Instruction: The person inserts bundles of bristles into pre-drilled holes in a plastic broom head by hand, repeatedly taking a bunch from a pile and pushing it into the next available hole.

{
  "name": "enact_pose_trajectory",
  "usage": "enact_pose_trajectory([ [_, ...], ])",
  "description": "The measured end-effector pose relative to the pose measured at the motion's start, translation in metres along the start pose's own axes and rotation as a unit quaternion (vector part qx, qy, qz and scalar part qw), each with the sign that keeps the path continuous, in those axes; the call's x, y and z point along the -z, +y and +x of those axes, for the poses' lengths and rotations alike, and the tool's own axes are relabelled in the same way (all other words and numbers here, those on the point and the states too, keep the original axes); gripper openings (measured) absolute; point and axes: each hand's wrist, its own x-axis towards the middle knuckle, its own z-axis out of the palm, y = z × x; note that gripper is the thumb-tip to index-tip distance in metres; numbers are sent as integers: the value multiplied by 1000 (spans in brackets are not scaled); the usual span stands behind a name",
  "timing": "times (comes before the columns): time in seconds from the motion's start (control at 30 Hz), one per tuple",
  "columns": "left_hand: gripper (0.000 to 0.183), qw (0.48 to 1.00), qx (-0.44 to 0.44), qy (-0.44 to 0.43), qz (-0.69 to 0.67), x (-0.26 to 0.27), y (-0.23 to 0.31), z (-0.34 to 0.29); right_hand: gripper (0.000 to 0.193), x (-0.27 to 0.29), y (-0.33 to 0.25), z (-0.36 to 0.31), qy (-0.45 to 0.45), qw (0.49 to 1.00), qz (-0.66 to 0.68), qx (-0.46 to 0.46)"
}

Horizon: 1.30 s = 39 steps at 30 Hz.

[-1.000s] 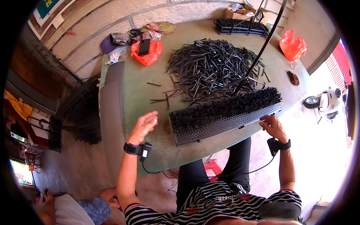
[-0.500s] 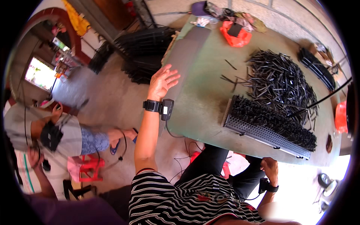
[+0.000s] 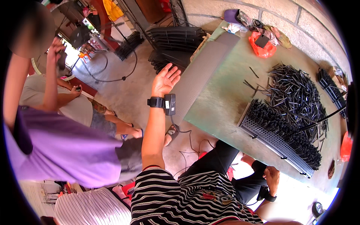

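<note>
We log left hand (image 3: pixel 165 80) spread, empty; right hand (image 3: pixel 272 176) loosely curled beside the trousers (image 3: pixel 252 183), grip uncertain — bristled panel (image 3: pixel 275 143) lies tufts (image 3: pixel 285 132) up, presumably to spare them

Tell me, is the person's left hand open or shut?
Open: the left hand shows its palm, with the fingers loosely extended and nothing held.
</note>
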Motion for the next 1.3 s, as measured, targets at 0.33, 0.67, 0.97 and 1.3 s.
enact_pose_trajectory([
  [0.33,37,997,-26,-41,53,-8,20,-23,25,7,-7,-12,7,999,14,-33],
  [0.67,39,945,75,-64,312,-65,-24,5,25,10,-10,-23,11,1000,1,2],
  [0.97,49,959,139,-20,246,-92,-92,73,24,0,-24,-25,29,999,18,8],
  [1.3,31,976,61,-87,-188,-106,-35,-11,43,-53,-86,2,-70,985,16,159],
])
